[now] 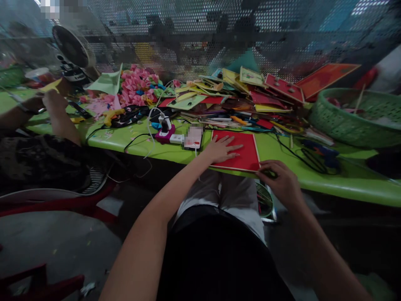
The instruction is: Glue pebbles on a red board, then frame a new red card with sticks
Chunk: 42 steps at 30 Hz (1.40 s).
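A red square card (247, 147) with pale strips along its edges lies on the green table, close to the front edge. My left hand (221, 149) rests flat on it, fingers spread. At the card's near right corner, my right hand (278, 177) is closed, thumb and forefinger pinched on that corner. Whether something small is also between those fingertips, I cannot tell. Left of the card lies a phone (193, 137) with a white cable plugged in.
A purple power strip (165, 134) stands left of the phone. Behind are piled cards (188, 101), sticks and pink paper flowers (138, 85). To the right are a blue glue gun (322, 152) with its cord and a green basket (354, 121). A co-worker's hands (53, 100) are at far left.
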Each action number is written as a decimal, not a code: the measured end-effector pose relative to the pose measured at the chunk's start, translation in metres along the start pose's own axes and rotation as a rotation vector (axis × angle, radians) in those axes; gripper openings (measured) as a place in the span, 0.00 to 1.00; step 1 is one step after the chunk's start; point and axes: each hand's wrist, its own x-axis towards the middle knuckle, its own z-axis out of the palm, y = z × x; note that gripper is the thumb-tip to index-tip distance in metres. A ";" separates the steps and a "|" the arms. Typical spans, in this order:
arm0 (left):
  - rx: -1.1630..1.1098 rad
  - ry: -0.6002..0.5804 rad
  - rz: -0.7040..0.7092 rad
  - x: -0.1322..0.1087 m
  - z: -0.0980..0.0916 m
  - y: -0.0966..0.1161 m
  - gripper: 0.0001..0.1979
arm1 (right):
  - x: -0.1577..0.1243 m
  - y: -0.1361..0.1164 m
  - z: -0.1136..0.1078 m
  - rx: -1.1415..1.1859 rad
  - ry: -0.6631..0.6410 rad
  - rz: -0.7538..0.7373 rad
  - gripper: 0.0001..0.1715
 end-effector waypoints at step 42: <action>0.038 -0.017 0.003 0.002 0.003 -0.002 0.29 | -0.006 -0.010 -0.011 -0.027 -0.047 -0.095 0.05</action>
